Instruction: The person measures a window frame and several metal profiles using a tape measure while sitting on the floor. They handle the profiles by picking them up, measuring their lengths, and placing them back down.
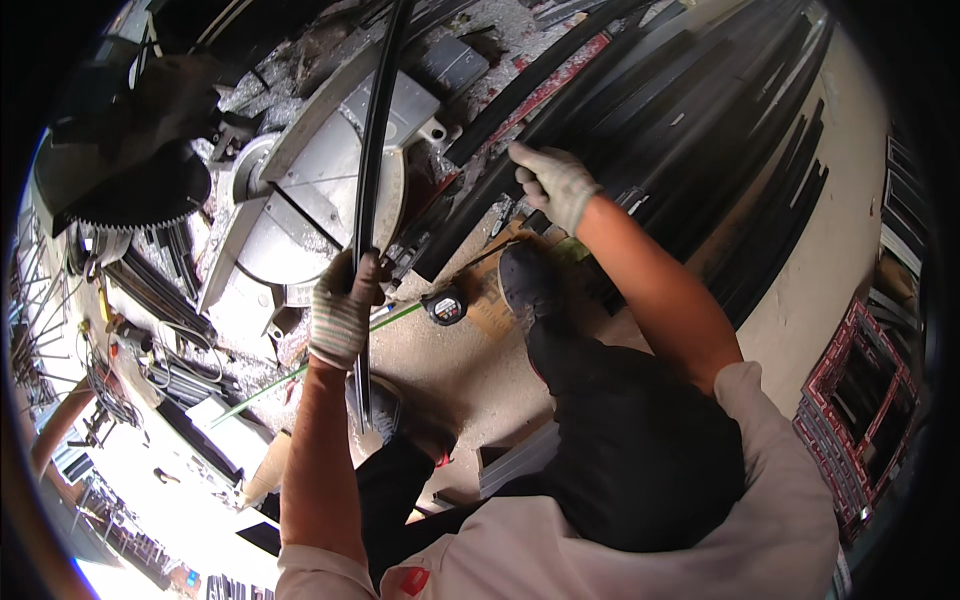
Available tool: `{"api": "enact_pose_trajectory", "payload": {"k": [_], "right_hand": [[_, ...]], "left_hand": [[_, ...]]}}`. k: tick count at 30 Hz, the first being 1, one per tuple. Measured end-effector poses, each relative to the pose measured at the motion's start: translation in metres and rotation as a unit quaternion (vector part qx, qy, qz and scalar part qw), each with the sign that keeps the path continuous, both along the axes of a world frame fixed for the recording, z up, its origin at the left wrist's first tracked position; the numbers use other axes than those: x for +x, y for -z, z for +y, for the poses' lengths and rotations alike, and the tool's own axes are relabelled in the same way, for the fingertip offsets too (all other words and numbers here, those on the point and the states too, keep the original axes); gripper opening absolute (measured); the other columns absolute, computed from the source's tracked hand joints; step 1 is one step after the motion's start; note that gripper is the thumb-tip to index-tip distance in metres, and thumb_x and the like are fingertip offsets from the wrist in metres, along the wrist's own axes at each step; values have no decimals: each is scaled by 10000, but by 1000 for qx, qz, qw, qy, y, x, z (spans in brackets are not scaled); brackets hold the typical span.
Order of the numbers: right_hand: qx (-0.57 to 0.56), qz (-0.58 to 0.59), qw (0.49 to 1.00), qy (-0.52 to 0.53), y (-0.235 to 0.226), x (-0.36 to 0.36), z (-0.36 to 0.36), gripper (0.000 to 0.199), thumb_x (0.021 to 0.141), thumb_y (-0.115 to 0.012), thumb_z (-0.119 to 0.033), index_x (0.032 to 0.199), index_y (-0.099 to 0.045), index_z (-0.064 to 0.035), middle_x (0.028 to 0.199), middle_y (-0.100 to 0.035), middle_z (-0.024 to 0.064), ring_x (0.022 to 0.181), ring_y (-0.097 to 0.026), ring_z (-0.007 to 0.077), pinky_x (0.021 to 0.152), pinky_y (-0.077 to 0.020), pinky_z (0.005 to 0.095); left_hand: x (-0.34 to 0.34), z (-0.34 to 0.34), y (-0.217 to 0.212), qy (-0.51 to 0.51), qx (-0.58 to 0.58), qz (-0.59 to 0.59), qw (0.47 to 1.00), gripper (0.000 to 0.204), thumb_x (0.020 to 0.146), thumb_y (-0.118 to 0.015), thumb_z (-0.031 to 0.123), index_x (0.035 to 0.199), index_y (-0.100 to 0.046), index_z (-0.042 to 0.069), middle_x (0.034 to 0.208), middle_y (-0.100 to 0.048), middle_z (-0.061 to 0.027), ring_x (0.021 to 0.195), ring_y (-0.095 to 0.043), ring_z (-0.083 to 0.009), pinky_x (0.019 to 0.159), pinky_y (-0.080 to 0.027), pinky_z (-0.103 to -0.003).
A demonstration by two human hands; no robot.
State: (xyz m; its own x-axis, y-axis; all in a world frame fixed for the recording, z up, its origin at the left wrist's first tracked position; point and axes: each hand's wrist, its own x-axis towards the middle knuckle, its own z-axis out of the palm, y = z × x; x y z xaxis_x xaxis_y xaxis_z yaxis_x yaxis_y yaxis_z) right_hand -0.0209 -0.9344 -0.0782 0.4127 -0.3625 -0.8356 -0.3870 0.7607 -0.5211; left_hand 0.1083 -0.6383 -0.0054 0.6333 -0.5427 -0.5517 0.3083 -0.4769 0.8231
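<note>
My left hand [342,310], in a striped work glove with dark fingers, is closed around a long black profile bar [372,170]. The bar runs from the top edge of the view down past my hand to near my left shoe. It crosses in front of the round metal table of a mitre saw [310,190]. My right hand [557,187], gloved too, has its fingers curled and its thumb pointing left. It is over a bundle of black profiles [650,120]; whether something is inside the fingers is hidden. A single black profile [465,232] lies just left of it.
The toothed saw blade [140,195] stands at the left, beside the saw table. A round black tape measure [446,306] lies on the floor with its green tape [395,316] pulled out. Metal shavings litter the far floor. Red-and-white wrapped frames [850,400] lean at the right.
</note>
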Motion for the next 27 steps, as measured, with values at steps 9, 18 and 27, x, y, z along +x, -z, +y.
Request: {"api": "enact_pose_trajectory", "payload": {"k": [9, 18, 27], "right_hand": [[-43, -264, 945, -187, -58, -25, 23, 308, 1019, -616, -374, 819, -606, -139, 551, -423, -51, 460, -366, 51, 432, -266, 220], [-35, -283, 930, -231, -73, 1, 50, 423, 1011, -617, -421, 1220, -640, -54, 562, -386, -94, 457, -300, 24, 461, -234, 208], [-25, -300, 920, -252, -67, 1, 60, 383, 1028, -594, -389, 1217, -649, -60, 540, -377, -73, 453, -336, 31, 450, -260, 206]], "left_hand": [[13, -25, -7, 50, -47, 113, 991, 511, 1042, -516, 486, 1087, -654, -4, 770, -618, -10, 655, -550, -84, 608, -451, -234], [22, -45, 11, 35, -171, 159, 972, 483, 1044, -507, 491, 1144, -621, 33, 877, -693, -73, 666, -595, -96, 600, -533, -256], [15, -64, 10, 56, -72, 113, 989, 497, 1051, -473, 507, 1032, -639, 40, 804, -650, -43, 649, -564, -126, 589, -498, -304]]}}
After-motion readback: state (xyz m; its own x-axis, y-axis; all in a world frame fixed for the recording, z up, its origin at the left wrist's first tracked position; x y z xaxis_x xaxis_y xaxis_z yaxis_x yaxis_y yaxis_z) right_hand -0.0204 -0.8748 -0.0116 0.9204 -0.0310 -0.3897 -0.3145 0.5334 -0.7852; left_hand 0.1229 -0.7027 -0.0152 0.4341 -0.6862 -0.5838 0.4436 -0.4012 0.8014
